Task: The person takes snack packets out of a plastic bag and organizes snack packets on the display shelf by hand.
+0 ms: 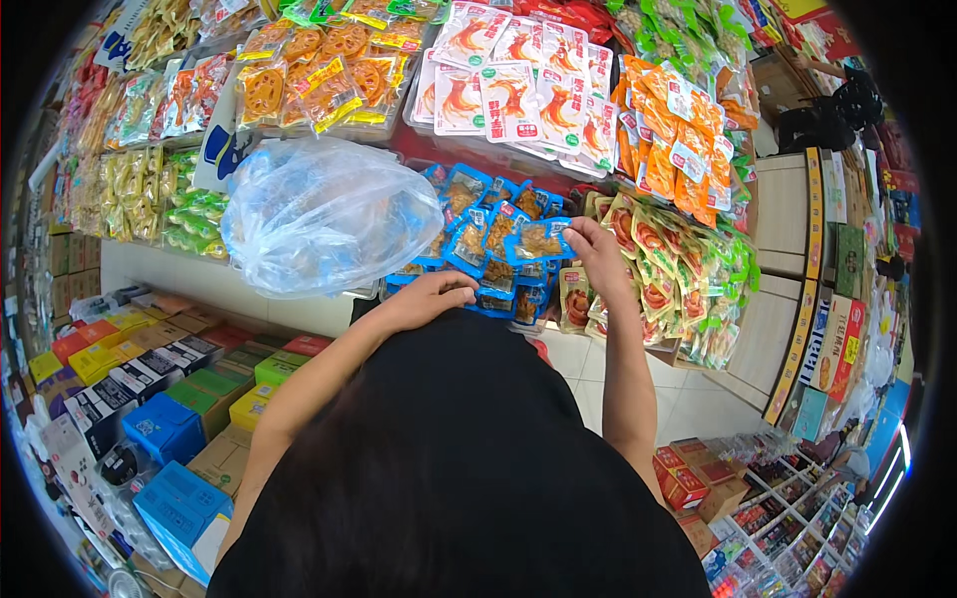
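Note:
My right hand pinches the right end of a small blue-edged snack packet between thumb and fingers, over a pile of like packets. Palm down, my left hand rests at the near left edge of that pile with its fingers together; whether it holds a packet cannot be told. A large clear plastic bag bulges just left of the pile, with blue showing faintly through it.
Beyond the pile lie white packets, orange packets and sliced lotus root packs. Yellow-green packets stand close on the right. Stacked cartons fill the lower left; a wooden shelf unit is at right.

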Motion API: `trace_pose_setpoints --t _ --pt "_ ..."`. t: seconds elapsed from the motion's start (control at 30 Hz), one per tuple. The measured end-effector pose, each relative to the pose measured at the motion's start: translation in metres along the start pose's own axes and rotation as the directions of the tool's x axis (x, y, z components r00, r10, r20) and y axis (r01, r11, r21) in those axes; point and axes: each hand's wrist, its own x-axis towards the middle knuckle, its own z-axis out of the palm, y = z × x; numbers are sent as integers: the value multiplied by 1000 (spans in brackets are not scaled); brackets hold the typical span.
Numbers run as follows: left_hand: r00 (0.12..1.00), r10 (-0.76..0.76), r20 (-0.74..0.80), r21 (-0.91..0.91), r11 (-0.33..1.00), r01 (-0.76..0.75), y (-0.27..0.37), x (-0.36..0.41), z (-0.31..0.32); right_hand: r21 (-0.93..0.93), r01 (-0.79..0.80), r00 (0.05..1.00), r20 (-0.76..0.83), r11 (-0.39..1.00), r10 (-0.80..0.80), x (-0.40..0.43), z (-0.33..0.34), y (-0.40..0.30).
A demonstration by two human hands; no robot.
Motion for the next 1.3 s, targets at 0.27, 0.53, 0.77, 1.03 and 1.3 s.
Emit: trace_pose_setpoints --t 0.27,0.53,0.77,1.03,1.3 --pt "999 24 -41 -50 998 -26 -7 -1 -2 -545 200 971 0 815 -238 21 14 -10" --pt "995 -5 -104 -33 999 2 -8 -6 -6 -673 194 962 -13 714 -274 47 27 -1" --pt "981 -43 -190 -46 998 34 -3 -11 -7 -575 234 938 -78 784 -338 22 31 3" --pt "983 -36 -179 8 999 38 -6 -13 -10 -590 278 928 -39 758 -370 -5 45 14" --pt "962 94 -255 -64 991 -114 36 -48 -28 -640 224 901 -151 735 -406 -11 39 0"
